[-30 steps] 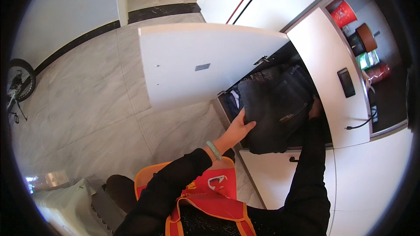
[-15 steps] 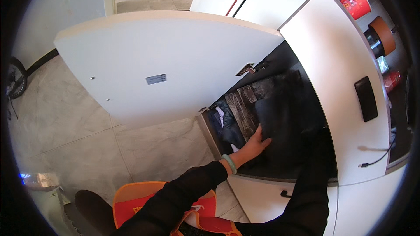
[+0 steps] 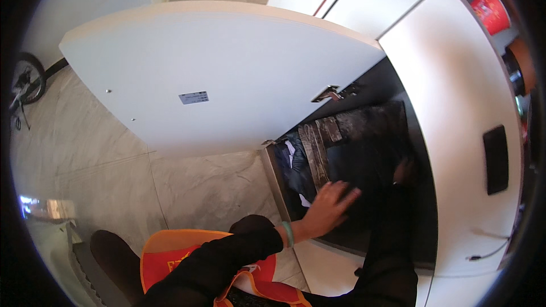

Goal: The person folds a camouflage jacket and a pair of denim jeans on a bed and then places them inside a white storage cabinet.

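Observation:
My left hand (image 3: 329, 209), a pale green bangle at its wrist, hovers over the front of the low cabinet with fingers spread and slightly blurred, holding nothing. Deep in the cabinet's shadow, my right hand (image 3: 403, 171) is at the right side of a folded black cloth (image 3: 355, 162); its fingers are too dark to read. Behind and left of that cloth lies a brown patterned garment (image 3: 314, 148). A dark puffy garment (image 3: 298, 167) with something white on it is tucked along the left wall. The cabinet's white door (image 3: 216, 74) stands wide open.
A white countertop (image 3: 455, 108) with a black rectangular object (image 3: 496, 159) and a cable (image 3: 483, 256) borders the cabinet's right side. A red cup (image 3: 490, 11) stands on the shelf beyond. A small wheel (image 3: 28, 79) is on the tiled floor at far left.
My left hand has come off the black cloth and moved toward me. My right hand now shows faintly at the cloth's right side. The view has shifted slightly.

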Motion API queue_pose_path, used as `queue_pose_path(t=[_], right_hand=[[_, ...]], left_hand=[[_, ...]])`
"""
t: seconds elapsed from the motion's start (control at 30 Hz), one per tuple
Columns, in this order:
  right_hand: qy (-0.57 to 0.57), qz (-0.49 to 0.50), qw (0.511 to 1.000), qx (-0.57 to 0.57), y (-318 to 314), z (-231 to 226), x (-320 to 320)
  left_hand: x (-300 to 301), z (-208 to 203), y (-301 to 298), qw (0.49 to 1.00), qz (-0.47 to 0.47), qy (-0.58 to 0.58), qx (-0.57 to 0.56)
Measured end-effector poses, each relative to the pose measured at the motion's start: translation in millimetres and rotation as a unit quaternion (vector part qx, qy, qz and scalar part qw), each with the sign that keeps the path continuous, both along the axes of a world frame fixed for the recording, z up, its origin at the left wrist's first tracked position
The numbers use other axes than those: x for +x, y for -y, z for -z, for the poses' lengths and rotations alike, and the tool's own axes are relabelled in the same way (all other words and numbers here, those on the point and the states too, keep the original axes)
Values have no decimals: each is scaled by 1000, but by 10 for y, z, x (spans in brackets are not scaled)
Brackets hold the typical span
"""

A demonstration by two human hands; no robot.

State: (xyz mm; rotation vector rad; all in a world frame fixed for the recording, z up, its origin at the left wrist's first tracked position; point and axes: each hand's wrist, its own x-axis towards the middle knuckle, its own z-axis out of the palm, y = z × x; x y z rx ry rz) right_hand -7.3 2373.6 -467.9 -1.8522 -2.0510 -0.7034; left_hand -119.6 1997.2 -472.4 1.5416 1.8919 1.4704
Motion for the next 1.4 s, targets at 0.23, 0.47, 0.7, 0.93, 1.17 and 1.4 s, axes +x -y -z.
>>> queue_pose_path(t=[0.23,0.47,0.7,0.93,1.17,1.4], right_hand=[[373,-173,861,300,-1172,460,1193],[84,-81,989,-86,-576,890,49],[-89,-198,966,-141,-788,52,-377],[47,-234,953,-185,336,465,-1564],[98,-254,924,-268,228,411,-1608],[38,-446,888,-102,1087,358,-1959]], left_hand=[[-40,114,-502,976,115,-176,-55],[-235,627,-508,971,61,-192,-126],[-356,139,-481,962,64,-245,-101],[-803,388,-705,971,-71,-168,-157],[-910,344,-688,957,-42,-161,-238],[-809,256,-651,963,-169,-201,-59]])
